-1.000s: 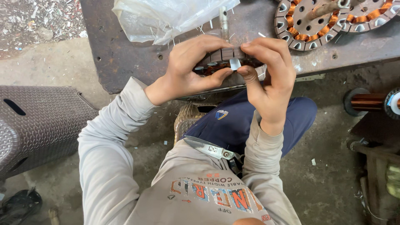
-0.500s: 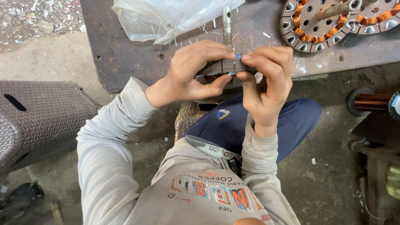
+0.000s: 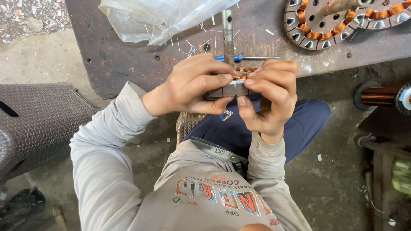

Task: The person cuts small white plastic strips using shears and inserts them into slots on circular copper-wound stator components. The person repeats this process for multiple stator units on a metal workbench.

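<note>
Head view: a person sits low at a rusty metal workbench (image 3: 128,64) and looks down on both hands.
Stator: a small laminated motor stator (image 3: 231,89) with copper windings is held above the lap, just before the bench edge, with its shaft (image 3: 227,36) pointing away.
Left hand: the left hand (image 3: 195,83) is clamped on the left side of the stator, fingers on top, thumb below.
Right hand: the right hand (image 3: 269,96) is closed on the right side; its fingertips press together at the slots, maybe on a thin insulation strip, but this part is too small to tell.
Doing it well: I think the stator should stay steady in the left hand, and the right fingers should work straight along the slot, gently, so that the copper wire is not scratched.
Scissors: a pair of scissors (image 3: 218,150) lies on the lap.
Screwdriver: a blue-handled screwdriver (image 3: 244,57) lies on the bench behind the hands.
Package: a clear, crumpled plastic bag (image 3: 162,17) lies at the top of the bench, with thin white strips (image 3: 197,42) scattered beside it.
Other parts: a larger wound stator (image 3: 325,19) is at top right; a copper wire spool (image 3: 381,96) is at the right edge.
Labels: the grey shirt (image 3: 205,196) has coloured printed letters.
</note>
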